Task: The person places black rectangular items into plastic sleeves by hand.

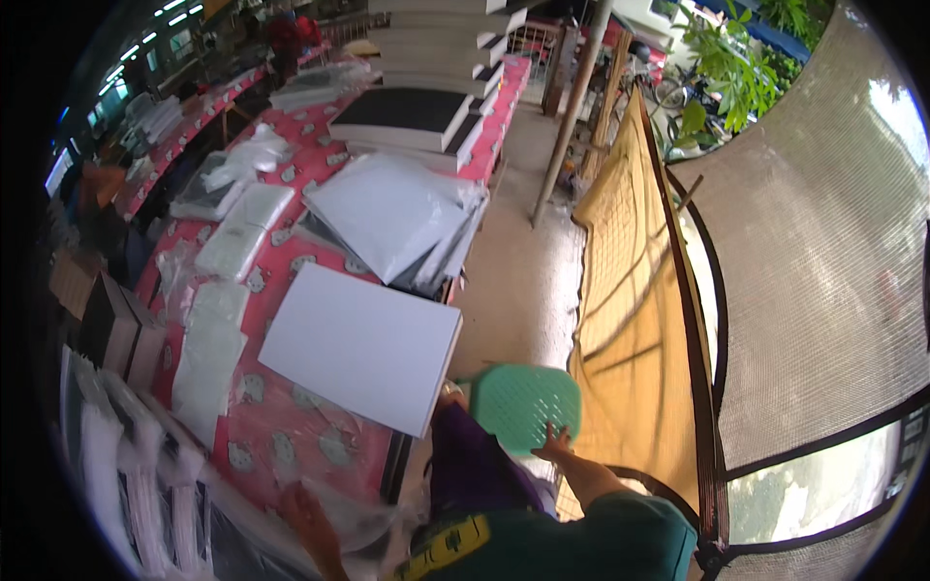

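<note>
My right hand reaches down to the near edge of a green plastic stool, its fingers spread. Whether it presses on the stool or only hovers over it is hard to make out. My left hand is at the near end of the table, beside loose clear plastic film. That hand is blurred, and its finger pose does not show clearly. Ahead of it, a flat white box lies slanted across the table's right edge, touched by neither hand.
The table has a pink patterned cover. White boxes in plastic lie beyond, before a tall stack of boxes. Clear plastic bags lie along the left, near more wrapped packs. A yellow sheet hangs at right.
</note>
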A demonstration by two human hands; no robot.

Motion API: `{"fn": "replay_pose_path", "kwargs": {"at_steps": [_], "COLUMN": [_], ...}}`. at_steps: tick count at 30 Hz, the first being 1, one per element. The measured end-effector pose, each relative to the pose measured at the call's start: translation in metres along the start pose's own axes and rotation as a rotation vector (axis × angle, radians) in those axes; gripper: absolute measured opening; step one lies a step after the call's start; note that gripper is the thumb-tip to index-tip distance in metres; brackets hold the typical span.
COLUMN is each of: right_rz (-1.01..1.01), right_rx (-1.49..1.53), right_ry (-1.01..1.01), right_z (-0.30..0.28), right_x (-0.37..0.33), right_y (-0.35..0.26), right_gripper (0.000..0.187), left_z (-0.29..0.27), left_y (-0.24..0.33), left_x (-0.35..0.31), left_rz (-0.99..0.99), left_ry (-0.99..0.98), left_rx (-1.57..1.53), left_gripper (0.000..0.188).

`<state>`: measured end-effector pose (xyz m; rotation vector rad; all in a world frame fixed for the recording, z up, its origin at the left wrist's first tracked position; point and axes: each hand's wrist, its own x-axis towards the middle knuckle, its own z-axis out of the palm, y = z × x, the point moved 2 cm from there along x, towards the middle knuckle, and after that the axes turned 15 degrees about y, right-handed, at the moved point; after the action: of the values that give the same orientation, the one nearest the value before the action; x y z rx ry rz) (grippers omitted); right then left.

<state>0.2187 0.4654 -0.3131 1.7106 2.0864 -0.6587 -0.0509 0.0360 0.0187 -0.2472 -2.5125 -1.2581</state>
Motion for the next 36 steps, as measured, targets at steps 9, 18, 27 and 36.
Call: {"fn": "replay_pose_path", "kwargs": {"at_steps": [9, 18, 27, 36], "right_rz": [-0.067, -1.141, -1.662, -1.581], "right_rx": [0.023, 0.523, -0.217, -0.396], "right_ry": [-0.367, -0.011, -1.16, -1.5], "right_z": [-0.012, -0.303, -0.118, -0.135], "right_x": [0.004, -0.025, -0.143, -0.129], "right_y": [0.032, -0.267, -0.271, -0.27], "right_gripper": [0.074, 0.014, 0.069, 0.035], "left_z": [0.028, 0.025, 0.192, 0.079], "left_y": [0.05, 0.023, 0.018, 0.099], "left_x": [0.043, 0.021, -0.246, -0.202], "left_rz": [0.044, -0.009, -1.203, -0.675], "left_ry": [0.04, 0.161, 1.083, 1.1], "left_rx": [-0.012, 0.283, -0.357, 0.172], "left_gripper": [0.027, 0.033, 0.035, 0.019]}}
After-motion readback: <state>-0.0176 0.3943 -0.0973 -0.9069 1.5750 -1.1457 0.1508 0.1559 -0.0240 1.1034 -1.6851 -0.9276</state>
